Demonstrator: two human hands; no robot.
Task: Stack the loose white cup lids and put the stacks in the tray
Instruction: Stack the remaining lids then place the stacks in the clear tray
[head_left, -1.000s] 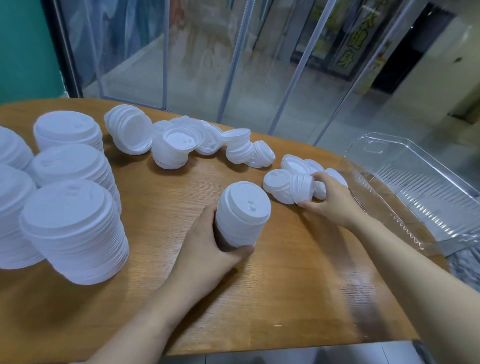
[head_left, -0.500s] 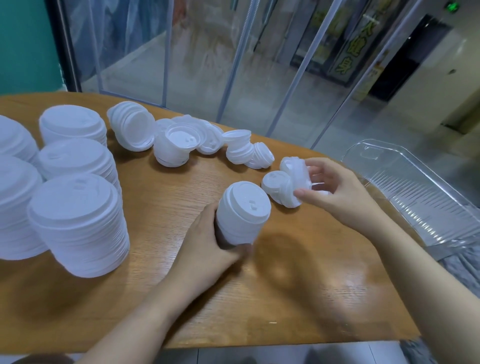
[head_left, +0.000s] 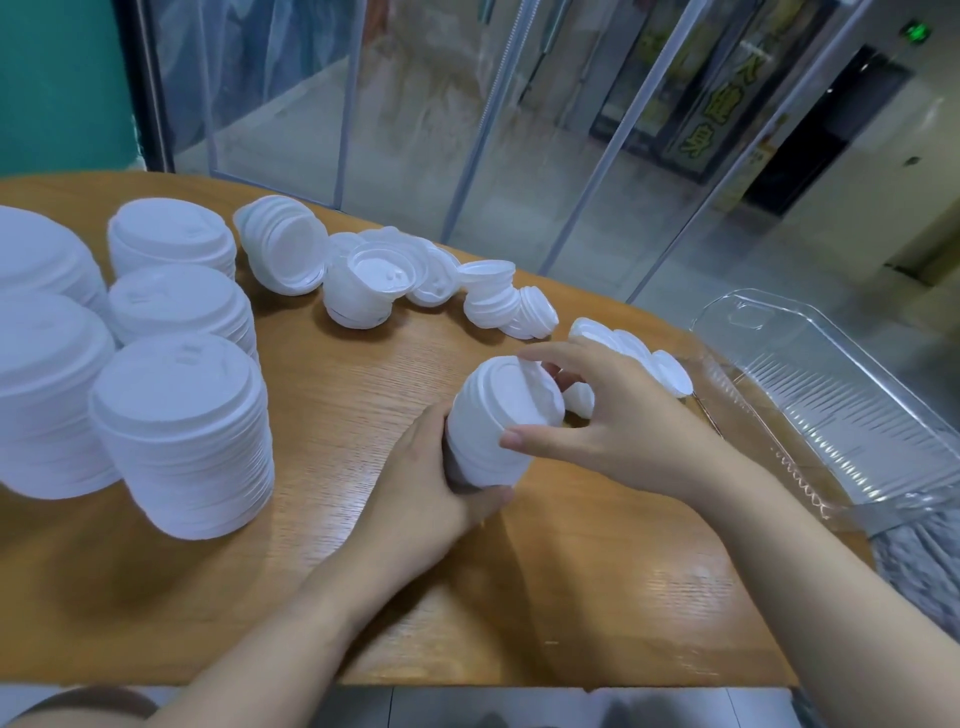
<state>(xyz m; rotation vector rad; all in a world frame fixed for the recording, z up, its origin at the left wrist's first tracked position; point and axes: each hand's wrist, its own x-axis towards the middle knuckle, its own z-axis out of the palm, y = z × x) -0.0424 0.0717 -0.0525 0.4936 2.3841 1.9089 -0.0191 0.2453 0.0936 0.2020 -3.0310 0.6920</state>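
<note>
A short stack of small white lids (head_left: 498, 421) stands on the wooden table (head_left: 571, 571) at the middle. My left hand (head_left: 421, 483) grips its lower left side. My right hand (head_left: 613, 415) curls over its top and right side, thumb on the front and fingers on the upper rim. Loose small lids (head_left: 639, 353) lie just behind my right hand. The clear plastic tray (head_left: 831, 410) sits at the table's right edge with nothing in it.
Several tall stacks of larger white lids (head_left: 182, 431) stand at the left. Tipped stacks and loose lids (head_left: 363, 280) lie across the back of the table. Behind the table is a glass wall. The table's near edge runs along the bottom.
My right hand picked up small lids from the loose pile, carried them left and now holds them on top of the stack that my left hand kept gripping.
</note>
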